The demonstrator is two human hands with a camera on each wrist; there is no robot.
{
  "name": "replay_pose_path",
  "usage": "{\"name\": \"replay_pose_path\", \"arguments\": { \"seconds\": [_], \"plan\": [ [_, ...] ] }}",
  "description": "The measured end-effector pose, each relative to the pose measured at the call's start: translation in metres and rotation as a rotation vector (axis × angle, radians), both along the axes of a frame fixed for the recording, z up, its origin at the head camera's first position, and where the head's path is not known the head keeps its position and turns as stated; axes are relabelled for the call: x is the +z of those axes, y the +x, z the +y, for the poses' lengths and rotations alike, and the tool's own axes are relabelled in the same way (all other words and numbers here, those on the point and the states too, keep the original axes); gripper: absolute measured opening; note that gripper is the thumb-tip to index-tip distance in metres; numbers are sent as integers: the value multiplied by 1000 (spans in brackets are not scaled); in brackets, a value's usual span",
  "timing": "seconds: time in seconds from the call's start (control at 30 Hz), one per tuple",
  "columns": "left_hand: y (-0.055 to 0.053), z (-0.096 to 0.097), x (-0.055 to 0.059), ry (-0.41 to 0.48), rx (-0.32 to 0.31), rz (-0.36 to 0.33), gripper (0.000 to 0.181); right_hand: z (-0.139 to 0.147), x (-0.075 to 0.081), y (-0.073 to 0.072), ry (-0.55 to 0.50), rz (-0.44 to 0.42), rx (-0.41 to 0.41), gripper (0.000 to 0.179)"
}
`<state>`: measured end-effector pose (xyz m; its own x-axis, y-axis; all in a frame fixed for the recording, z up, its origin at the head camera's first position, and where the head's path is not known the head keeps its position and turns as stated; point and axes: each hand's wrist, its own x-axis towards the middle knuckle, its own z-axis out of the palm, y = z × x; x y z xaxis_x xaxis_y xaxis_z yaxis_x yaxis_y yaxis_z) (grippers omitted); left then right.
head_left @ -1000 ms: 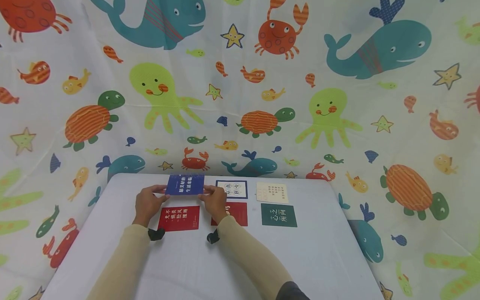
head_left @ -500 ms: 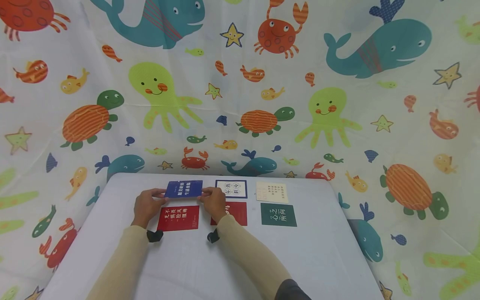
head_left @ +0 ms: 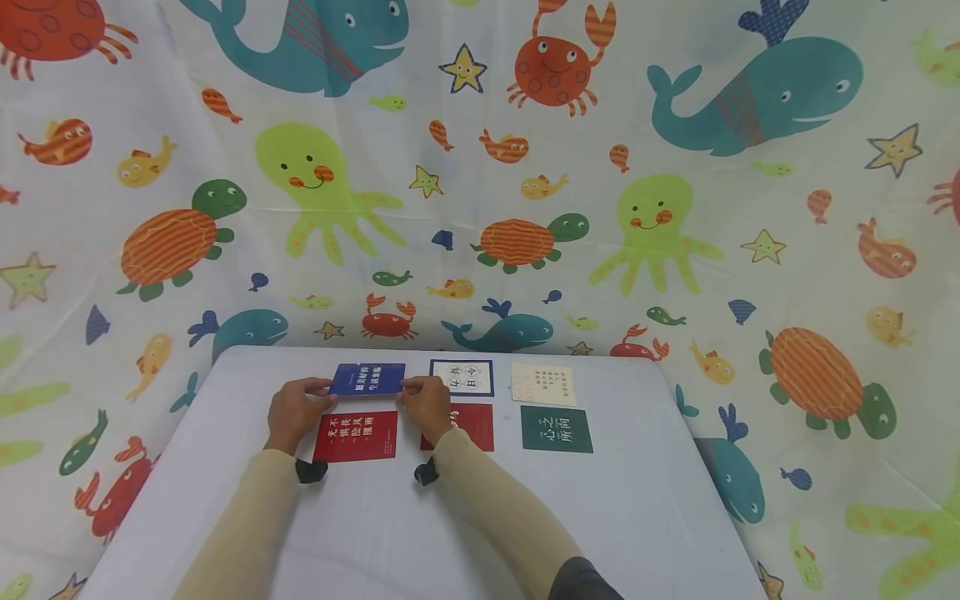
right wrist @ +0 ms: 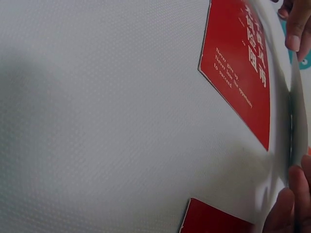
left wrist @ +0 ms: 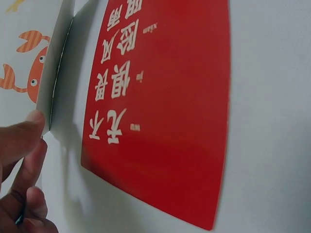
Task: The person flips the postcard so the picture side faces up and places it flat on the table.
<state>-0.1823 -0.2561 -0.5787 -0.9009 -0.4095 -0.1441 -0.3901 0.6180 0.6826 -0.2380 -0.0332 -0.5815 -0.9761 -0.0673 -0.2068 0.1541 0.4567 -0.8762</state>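
Note:
A blue card with white Chinese characters (head_left: 367, 380) is at the back left of the table in the head view. My left hand (head_left: 294, 412) pinches its left end between thumb and fingers, and my right hand (head_left: 429, 406) pinches the right end. Both wrist views show the card (left wrist: 56, 63) nearly edge-on, its near edge close over the tabletop. Just in front of it lies a red card with white characters (head_left: 355, 436). Another red card (head_left: 476, 427) lies to the right, partly hidden by my right hand and wrist.
Right of the blue card are a white card with a dark blue border (head_left: 462, 379) and a cream card (head_left: 543, 385). A green card (head_left: 557, 430) lies in the front row. Behind the white-covered table (head_left: 645, 500) hangs a sea-animal curtain (head_left: 465, 167).
Both hands have lowered the blue card from a raised, tilted position towards the tabletop, where it now looks flatter. Over the last half second it has barely moved. The other cards stay put.

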Motion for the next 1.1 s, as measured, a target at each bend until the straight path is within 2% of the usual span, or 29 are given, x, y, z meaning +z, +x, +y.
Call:
{"name": "replay_pose_path", "arguments": {
  "seconds": [0.27, 0.7, 0.9, 1.1],
  "plan": [
    [-1, 1, -4, -14, 0, -6, 47, 2, 1, 2, 14, 9, 30, 26],
    [0, 0, -4, -39, -26, -34, 48, 3, 6, 8, 61, -50, 99, 33],
    [-1, -1, -6, -49, -37, -63, 51, 2, 4, 8, 57, -63, 90, 31],
    [-1, 0, -5, -19, -38, -82, 56, 2, 2, 8, 66, -73, 74, 25]
  ]
}}
